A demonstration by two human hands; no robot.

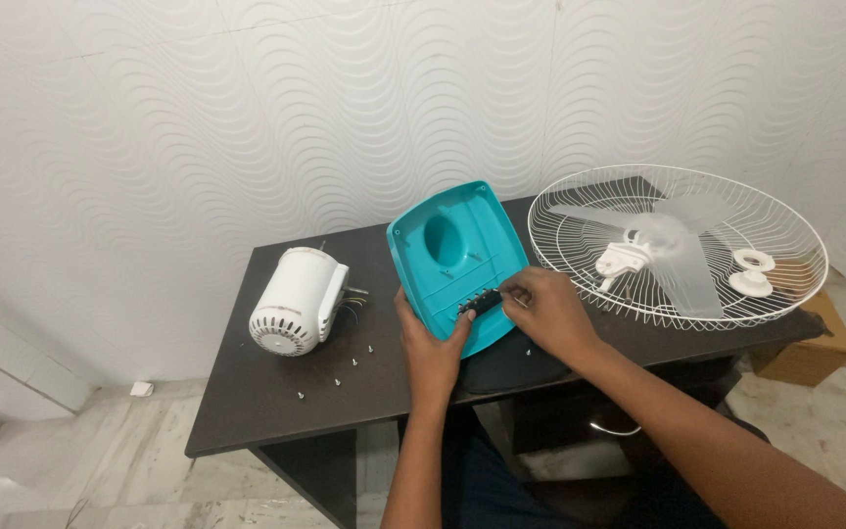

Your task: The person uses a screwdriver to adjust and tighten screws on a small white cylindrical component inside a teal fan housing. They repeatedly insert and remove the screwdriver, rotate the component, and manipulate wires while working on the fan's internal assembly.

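Observation:
My left hand point(430, 351) props up a teal plastic fan cover point(457, 257), gripping its lower edge with the thumb on the inside face. My right hand point(546, 312) pinches a small dark switch block point(478, 303) that sits against the cover's inner face near its lower edge. The cover stands tilted on the dark table point(276, 402), its hollow side toward me, with an oval opening near the top.
A white fan motor housing point(298, 300) with loose wires lies at the left. Several small screws point(337, 380) are scattered in front of it. A white wire fan guard point(678, 245) holding clear blades and white plastic caps lies at the right. A cardboard box point(807, 355) sits beyond the table's right end.

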